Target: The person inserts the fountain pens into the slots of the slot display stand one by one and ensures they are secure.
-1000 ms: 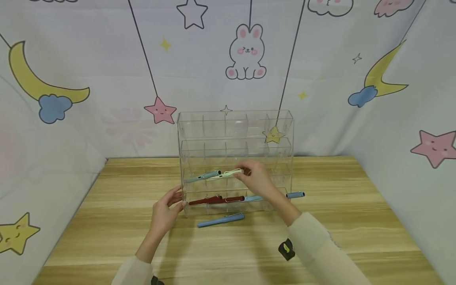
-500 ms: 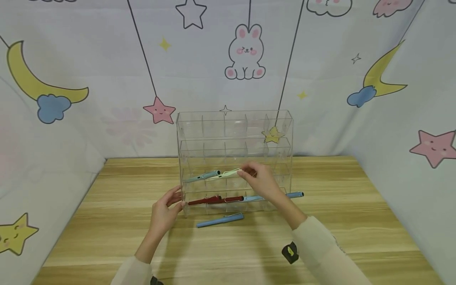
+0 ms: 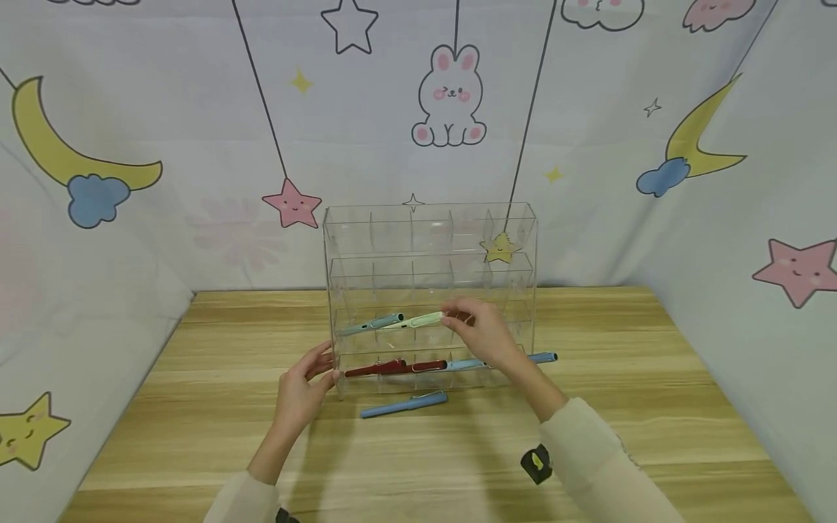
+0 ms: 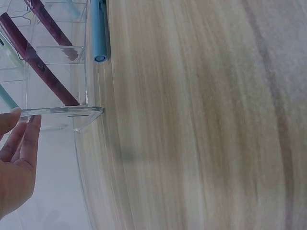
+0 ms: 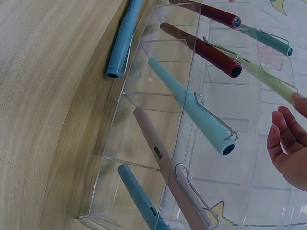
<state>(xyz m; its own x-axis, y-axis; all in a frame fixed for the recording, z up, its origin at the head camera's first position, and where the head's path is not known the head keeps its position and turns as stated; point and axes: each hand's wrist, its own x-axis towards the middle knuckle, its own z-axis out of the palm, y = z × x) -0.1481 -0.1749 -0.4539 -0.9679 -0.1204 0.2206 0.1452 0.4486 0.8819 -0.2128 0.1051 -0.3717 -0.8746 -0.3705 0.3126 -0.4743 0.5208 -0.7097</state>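
A clear acrylic pen rack (image 3: 431, 265) with tiered compartments stands on the table. The left hand (image 3: 304, 388) holds its lower left side, thumb at the front edge and fingers along the outer side. A light green pen (image 3: 418, 319) lies tilted in an upper tier beside a grey-green pen (image 3: 373, 324). Fingertips of the right hand (image 3: 480, 330) touch the green pen's clip end; the right wrist view (image 5: 288, 143) cuts part of that hand off. Lower down lie two dark red pens (image 5: 216, 57), a light blue pen (image 5: 192, 112), a pinkish pen (image 5: 168, 167) and a blue pen (image 5: 139, 196).
Another blue pen (image 3: 404, 404) lies on the wooden table (image 3: 418, 465) just before the rack. A patterned cloth (image 3: 366, 131) hangs behind and at both sides. A small black item (image 3: 538, 463) shows by the right sleeve.
The right hand has drawn slightly right along the green pen, and more of its clip end shows. The pen has stayed about where it was. The left hand has kept its place.
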